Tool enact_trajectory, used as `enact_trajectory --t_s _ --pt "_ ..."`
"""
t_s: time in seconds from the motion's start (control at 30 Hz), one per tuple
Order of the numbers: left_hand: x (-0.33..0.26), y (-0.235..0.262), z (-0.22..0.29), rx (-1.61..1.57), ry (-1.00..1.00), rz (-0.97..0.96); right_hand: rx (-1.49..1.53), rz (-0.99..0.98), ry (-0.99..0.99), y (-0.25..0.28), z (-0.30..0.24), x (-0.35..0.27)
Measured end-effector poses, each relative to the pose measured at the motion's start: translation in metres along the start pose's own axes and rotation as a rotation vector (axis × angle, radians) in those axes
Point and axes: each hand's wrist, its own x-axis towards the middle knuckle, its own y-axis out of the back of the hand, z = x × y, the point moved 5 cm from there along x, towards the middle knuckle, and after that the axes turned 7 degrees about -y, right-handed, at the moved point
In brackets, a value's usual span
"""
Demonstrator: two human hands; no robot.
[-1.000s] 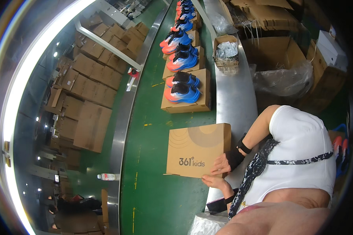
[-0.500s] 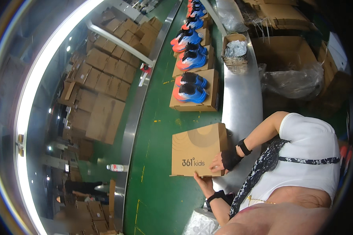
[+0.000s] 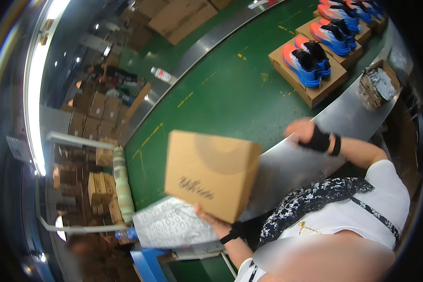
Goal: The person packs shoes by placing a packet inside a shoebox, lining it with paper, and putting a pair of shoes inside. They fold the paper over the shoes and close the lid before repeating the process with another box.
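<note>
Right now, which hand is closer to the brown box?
The left hand. It holds the brown box from underneath, fingers on its lower edge. The right hand is off to the box's right, apart from it, over the metal ledge.

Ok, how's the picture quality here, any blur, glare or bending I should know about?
Head view: the cardboard box and the left hand under it are smeared by motion blur, its print unreadable; the right hand is soft too. A ceiling light strip blows out to white glare at the left. Fisheye bends the green conveyor belt and its edges, with dark corners. The blue and orange shoes stay fairly sharp.
</note>
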Motion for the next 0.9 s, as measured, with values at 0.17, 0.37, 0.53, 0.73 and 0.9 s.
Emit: enact_trajectory --t_s 0.17,0.37,0.53,0.73,0.9 --pt "-0.089 0.065 0.079 0.118 -0.465 0.505 -0.394 0.531 -0.182 0.106 0.162 0.01" --pt "-0.163 0.166 0.056 -0.563 -0.509 1.206 -0.553 -0.02 -0.732 0.104 0.293 0.015" --pt "-0.123 0.135 0.012 -0.273 -0.125 0.821 -0.703 -0.209 -0.69 0.129 0.252 0.041" --pt "-0.037 0.069 -0.024 0.02 0.022 0.577 -0.564 0.212 -0.236 0.052 0.284 0.075" --pt "-0.007 -0.004 -0.092 0.359 0.242 0.269 -0.386 -0.203 -0.655 0.063 0.23 0.053"
